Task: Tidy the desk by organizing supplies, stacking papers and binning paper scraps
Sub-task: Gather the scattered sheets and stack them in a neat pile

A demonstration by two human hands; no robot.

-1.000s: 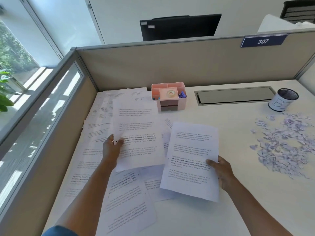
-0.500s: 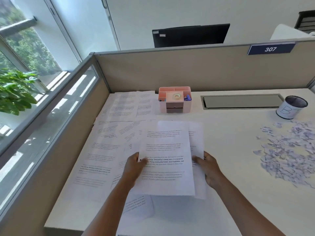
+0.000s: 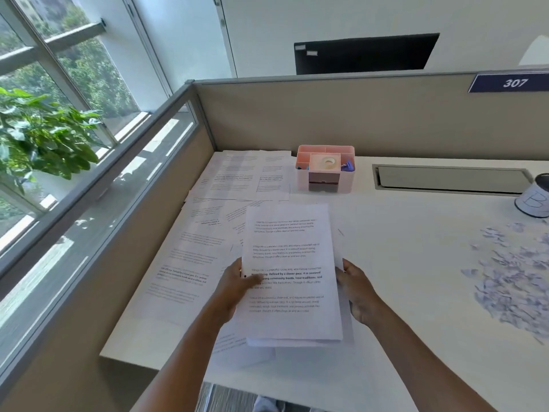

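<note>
A small stack of printed sheets (image 3: 292, 263) is held between both hands above the white desk (image 3: 401, 263). My left hand (image 3: 234, 288) grips its left edge, thumb on the top page. My right hand (image 3: 356, 289) holds the right edge, fingers hidden under the paper. Several more printed sheets (image 3: 208, 233) lie spread over the desk's left side, up to the back corner. A heap of torn paper scraps (image 3: 517, 281) covers the desk at the right. A pink organizer (image 3: 325, 169) with a tape roll and blue clips stands at the back.
A white cup with a dark rim (image 3: 534, 200) stands at the far right, cut by the frame. A grey cable flap (image 3: 451, 179) is set into the desk behind it. Beige partition walls (image 3: 326, 114) close the back and left. A leafy plant (image 3: 38, 135) is outside the partition.
The two sheets held apart a second ago have been brought together into one stack between both hands. The view has swung left and up.
</note>
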